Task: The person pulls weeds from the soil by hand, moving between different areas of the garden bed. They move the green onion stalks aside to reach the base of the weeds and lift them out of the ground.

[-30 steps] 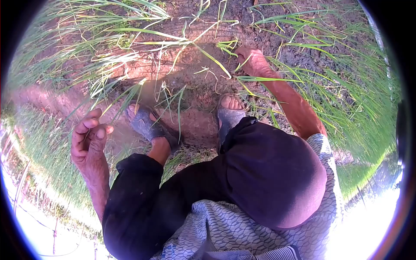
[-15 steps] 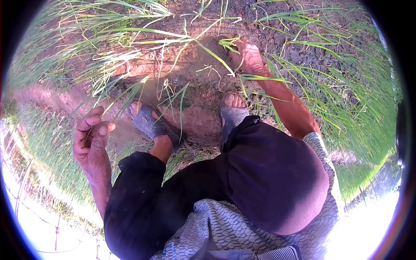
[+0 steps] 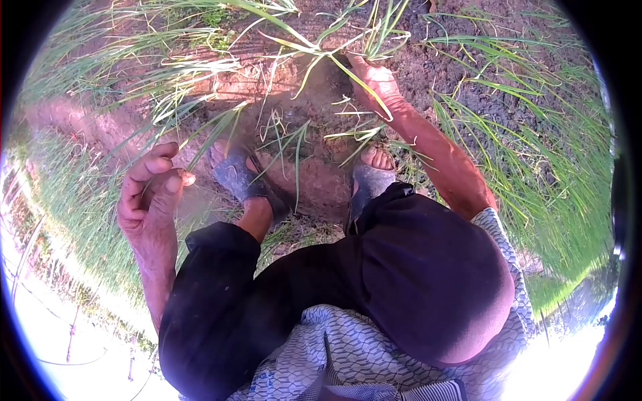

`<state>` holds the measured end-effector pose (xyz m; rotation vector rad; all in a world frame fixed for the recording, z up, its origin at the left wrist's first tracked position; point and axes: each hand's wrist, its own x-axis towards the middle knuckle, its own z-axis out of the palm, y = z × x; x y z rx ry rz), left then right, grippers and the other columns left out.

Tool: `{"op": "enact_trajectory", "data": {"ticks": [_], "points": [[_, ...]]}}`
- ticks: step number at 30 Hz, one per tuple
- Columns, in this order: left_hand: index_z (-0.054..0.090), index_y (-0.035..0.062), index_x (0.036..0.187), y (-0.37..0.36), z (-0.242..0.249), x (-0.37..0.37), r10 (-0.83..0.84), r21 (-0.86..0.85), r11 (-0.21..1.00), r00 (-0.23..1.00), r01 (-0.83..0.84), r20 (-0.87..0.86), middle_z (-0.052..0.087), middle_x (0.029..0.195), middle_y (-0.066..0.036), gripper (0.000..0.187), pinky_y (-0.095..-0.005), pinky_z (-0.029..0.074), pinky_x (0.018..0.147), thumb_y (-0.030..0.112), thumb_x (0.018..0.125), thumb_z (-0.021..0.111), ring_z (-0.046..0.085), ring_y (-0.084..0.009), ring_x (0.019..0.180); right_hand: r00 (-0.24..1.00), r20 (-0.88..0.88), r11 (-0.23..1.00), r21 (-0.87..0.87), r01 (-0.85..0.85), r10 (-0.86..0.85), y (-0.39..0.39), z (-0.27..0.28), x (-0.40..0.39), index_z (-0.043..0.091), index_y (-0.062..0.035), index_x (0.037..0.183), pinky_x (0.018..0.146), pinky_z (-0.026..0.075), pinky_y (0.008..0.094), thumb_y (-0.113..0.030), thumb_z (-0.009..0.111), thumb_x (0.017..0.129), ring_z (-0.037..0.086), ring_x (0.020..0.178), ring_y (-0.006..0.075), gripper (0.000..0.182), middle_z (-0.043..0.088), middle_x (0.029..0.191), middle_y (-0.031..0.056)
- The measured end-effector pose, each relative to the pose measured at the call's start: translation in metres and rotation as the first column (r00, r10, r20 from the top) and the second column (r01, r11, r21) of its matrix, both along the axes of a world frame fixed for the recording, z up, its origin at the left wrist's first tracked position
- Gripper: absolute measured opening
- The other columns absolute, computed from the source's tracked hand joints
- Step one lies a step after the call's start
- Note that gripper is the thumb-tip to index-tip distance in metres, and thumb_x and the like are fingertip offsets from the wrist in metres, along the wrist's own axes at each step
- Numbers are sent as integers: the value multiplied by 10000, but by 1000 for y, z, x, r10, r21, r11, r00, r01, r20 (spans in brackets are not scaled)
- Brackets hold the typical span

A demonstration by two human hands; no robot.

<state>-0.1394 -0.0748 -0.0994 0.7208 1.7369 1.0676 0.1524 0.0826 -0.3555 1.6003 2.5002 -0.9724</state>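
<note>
My left hand [image 3: 150,194] is raised over the green growth at left, fingers curled and thumb against the index finger. Whatever may be pinched between them is too small to make out. My right hand [image 3: 376,83] reaches down to the soil at the top middle. It is at the base of a narrow-leaved green plant [image 3: 381,33], onion-like in look, and its fingertips are mostly hidden. Just left of that hand, another plant with long flat leaves [image 3: 314,50] spreads over the ground.
Both feet, in dark muddy sandals [image 3: 237,177], stand on damp soil [image 3: 314,184]. Small loose green shoots [image 3: 294,137] lie between them. Dense rows of long leaves [image 3: 528,134] grow at right and others [image 3: 87,73] at left. My bent knee [image 3: 435,281] fills the lower middle.
My right hand has shifted slightly left and up to the upright plant's base. The yellow-green leaves at its fingers no longer show. My left hand moved a little right, still curled.
</note>
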Motion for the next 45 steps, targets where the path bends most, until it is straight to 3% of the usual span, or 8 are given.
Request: {"op": "enact_trajectory", "data": {"ticks": [5,11,17,27,31,36,40,45], "points": [[617,40,1101,-4,-3,-2,-11,-2,1000,998,11,-58,592,1263,-143,258,-321,466,925,67,857,693,581,-191,1107,989,-39,967,219,-128,140,13,-30,-3,571,-83,964,638,523,469,-196,513,896,651,744,393,144,640,805,168],[614,38,1103,-5,-4,-2,33,7,999,999,-33,-35,596,1257,-145,285,-327,467,928,91,842,716,590,-192,1090,881,-261,913,217,-346,396,4,-32,25,548,-51,991,684,516,445,-177,535,897,637,823,367,158,618,824,178],[606,17,1096,3,2,6,59,-100,993,998,-59,-5,592,1246,-144,290,-326,476,917,100,841,716,604,-190,1077,914,-71,912,-71,-404,399,4,-18,-9,525,-70,1019,652,508,454,-140,562,884,629,759,374,156,585,752,187],[606,13,1093,-4,-4,1,25,-53,998,1000,-25,-6,587,1245,-154,257,-322,489,898,64,854,686,630,-161,960,777,-337,845,142,-516,531,-3,-26,41,528,-46,1012,615,503,462,-124,641,805,627,753,363,249,592,795,181],[603,9,1082,-3,-8,-1,-20,6,1000,999,20,-41,589,1232,-145,237,-311,519,839,64,864,679,637,-149,876,862,116,865,-174,-471,493,-16,-9,19,527,-66,1137,719,543,462,-271,577,871,643,844,382,340,599,934,194],[619,21,1108,3,5,-1,-39,-12,999,997,40,64,623,1152,-75,250,-263,502,822,-21,863,645,617,-144,976,788,231,818,-81,-569,571,-19,-32,40,476,-19,1101,631,533,439,-127,525,851,660,756,339,276,611,756,157],[596,34,1066,-2,4,0,5,-22,1000,1000,-5,-23,597,1200,-120,212,-323,533,801,75,876,679,616,-148,876,999,31,999,-17,-35,35,6,-32,78,539,-24,952,625,499,468,-145,540,857,639,739,377,153,627,768,188],[599,35,1056,-5,-1,-5,39,-58,997,999,-41,-36,600,1195,-127,218,-331,544,783,70,861,691,621,-155,868,916,-76,919,-17,393,-393,57,15,66,607,-37,1057,729,515,450,-118,534,857,658,847,394,228,665,881,215]]}}
